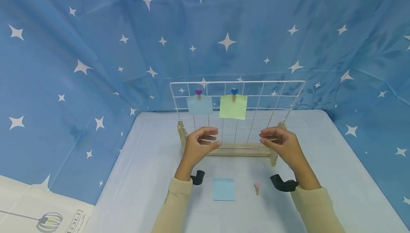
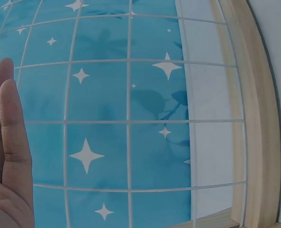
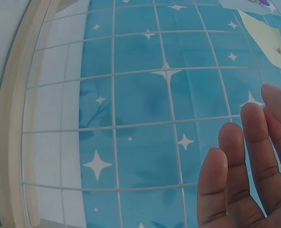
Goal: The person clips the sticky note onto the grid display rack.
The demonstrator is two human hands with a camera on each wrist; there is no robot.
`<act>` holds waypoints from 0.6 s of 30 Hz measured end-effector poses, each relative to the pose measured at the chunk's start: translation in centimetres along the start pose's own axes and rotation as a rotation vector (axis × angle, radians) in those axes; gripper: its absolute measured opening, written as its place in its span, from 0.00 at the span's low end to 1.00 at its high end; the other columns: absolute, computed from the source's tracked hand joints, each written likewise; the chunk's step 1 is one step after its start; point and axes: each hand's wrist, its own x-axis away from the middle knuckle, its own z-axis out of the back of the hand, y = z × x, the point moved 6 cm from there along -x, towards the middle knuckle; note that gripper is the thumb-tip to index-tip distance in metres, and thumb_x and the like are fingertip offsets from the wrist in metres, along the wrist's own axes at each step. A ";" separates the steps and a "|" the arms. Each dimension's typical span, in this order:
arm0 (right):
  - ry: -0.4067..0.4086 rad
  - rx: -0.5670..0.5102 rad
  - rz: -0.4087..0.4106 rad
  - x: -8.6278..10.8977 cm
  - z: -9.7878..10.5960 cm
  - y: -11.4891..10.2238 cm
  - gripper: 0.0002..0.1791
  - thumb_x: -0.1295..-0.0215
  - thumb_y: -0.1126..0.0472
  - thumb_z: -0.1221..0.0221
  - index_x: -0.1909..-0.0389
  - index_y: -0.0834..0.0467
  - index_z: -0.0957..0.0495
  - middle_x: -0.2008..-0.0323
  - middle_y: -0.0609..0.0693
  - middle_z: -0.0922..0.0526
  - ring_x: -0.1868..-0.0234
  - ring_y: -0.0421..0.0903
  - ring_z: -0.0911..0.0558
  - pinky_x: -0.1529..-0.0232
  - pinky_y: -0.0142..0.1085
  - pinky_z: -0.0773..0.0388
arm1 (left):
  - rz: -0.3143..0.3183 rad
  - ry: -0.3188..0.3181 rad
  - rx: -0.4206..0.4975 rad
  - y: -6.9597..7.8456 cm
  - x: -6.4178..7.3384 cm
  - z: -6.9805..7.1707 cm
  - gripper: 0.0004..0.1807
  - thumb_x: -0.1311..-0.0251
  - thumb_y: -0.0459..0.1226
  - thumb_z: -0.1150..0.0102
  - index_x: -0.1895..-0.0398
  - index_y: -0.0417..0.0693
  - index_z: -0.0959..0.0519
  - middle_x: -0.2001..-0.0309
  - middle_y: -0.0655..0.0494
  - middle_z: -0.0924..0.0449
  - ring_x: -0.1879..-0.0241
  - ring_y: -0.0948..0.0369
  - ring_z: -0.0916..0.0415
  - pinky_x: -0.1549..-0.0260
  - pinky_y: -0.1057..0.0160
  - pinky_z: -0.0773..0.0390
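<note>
My left hand hovers before the lower left of a white wire grid, fingers loosely bent and holding nothing. Before the lower right side is my right hand, its relaxed fingers likewise empty. On the grid hang a light blue paper note, under a clothespin with a purple heart, and a pale green note, under one with a blue heart. Nearer me on the table lie a square blue paper and a small clothespin with a pink heart.
The grid stands in a wooden base with upright side pieces. A white-covered table lies beneath, and a blue star-patterned curtain rises behind it. Black curved pieces sit at both wrists.
</note>
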 end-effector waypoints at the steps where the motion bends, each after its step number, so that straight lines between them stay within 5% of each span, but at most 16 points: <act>1: 0.002 0.000 -0.002 0.1 0.0 0.1 0.11 0.29 0.70 0.30 0.49 0.68 0.15 0.54 0.56 0.10 0.57 0.30 0.14 0.54 0.23 0.17 | 0.007 0.001 0.006 -0.2 0.1 -0.1 0.22 0.39 0.29 0.23 0.42 0.35 0.15 0.46 0.40 0.12 0.49 0.41 0.13 0.46 0.39 0.14; 9: 0.005 -0.011 -0.021 1.0 -0.1 1.5 0.11 0.30 0.71 0.31 0.49 0.69 0.15 0.55 0.55 0.10 0.57 0.29 0.15 0.55 0.23 0.17 | 0.048 0.012 0.001 -1.6 1.0 -0.6 0.21 0.37 0.30 0.24 0.43 0.33 0.15 0.47 0.41 0.11 0.50 0.41 0.12 0.51 0.64 0.14; 13: 0.007 -0.006 -0.042 1.4 -0.2 2.2 0.11 0.29 0.70 0.31 0.49 0.69 0.15 0.55 0.56 0.10 0.56 0.29 0.15 0.54 0.23 0.18 | 0.069 0.014 0.001 -2.1 1.4 -0.7 0.20 0.38 0.30 0.24 0.43 0.36 0.14 0.47 0.44 0.11 0.51 0.47 0.11 0.52 0.64 0.14; 18: 0.015 -0.018 -0.044 1.8 -0.4 2.9 0.12 0.29 0.71 0.31 0.49 0.70 0.15 0.56 0.45 0.10 0.56 0.28 0.15 0.54 0.23 0.19 | 0.084 0.011 0.019 -2.8 1.8 -0.9 0.19 0.39 0.28 0.24 0.44 0.36 0.14 0.48 0.42 0.11 0.52 0.47 0.11 0.52 0.64 0.14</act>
